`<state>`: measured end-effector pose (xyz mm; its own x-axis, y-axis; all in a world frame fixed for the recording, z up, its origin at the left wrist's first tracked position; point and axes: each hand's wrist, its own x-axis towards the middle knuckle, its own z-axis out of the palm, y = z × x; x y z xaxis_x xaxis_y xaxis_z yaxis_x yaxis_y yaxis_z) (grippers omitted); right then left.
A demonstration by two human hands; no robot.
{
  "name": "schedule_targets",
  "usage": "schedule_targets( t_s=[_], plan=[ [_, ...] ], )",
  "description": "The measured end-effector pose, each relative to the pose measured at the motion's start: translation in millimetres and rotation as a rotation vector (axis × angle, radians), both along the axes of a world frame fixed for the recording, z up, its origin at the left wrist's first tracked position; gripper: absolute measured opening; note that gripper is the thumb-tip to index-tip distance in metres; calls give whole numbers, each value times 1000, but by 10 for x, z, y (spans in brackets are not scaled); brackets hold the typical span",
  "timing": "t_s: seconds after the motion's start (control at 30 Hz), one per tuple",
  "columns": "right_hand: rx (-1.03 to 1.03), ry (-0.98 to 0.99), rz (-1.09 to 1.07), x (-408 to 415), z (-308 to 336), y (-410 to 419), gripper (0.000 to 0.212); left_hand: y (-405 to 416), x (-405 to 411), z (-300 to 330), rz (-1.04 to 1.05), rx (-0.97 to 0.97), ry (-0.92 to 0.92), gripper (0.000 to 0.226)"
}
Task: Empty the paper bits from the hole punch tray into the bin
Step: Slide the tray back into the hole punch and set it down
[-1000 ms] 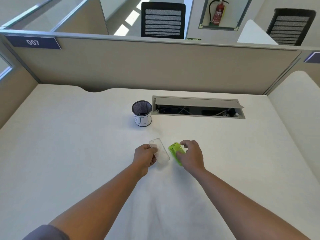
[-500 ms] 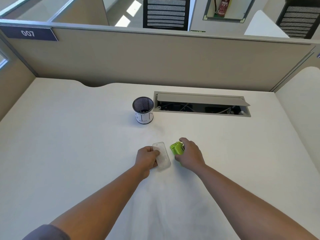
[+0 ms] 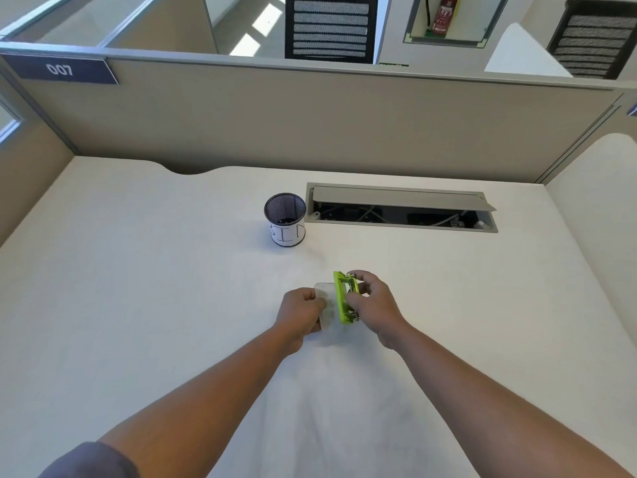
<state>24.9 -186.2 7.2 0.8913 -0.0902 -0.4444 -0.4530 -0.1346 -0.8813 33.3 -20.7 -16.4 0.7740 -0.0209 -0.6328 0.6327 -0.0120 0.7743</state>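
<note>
My right hand (image 3: pixel 374 303) grips a lime-green hole punch (image 3: pixel 342 298), turned on its side so its flat base faces left. Pressed against that base is a translucent white tray (image 3: pixel 326 305), which my left hand (image 3: pixel 301 313) holds by its left edge. Both hands meet just above the middle of the white desk (image 3: pixel 138 305). The bin (image 3: pixel 285 219), a small black mesh cup with a white paper label, stands upright farther back and a little to the left, apart from my hands. I cannot see any paper bits in the tray.
An open grey cable hatch (image 3: pixel 401 207) is sunk into the desk right of the bin. A beige partition (image 3: pixel 310 119) closes off the back, with side panels at the left and right. Office chairs stand beyond it.
My right hand has lifted the green punch and tipped it onto its side. The tray in my left hand now sits against the punch's base instead of lying beside it.
</note>
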Motion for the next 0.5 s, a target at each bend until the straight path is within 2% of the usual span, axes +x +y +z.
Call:
schedule_targets(
  t_s=[0.17, 0.5],
  plan=[
    [93, 18, 14, -28, -36, 7, 37, -2, -27, 110, -11, -2, -7, 21],
    [63, 10, 58, -89, 1, 19, 39, -3, -82, 258, -12, -98, -14, 18]
  ],
)
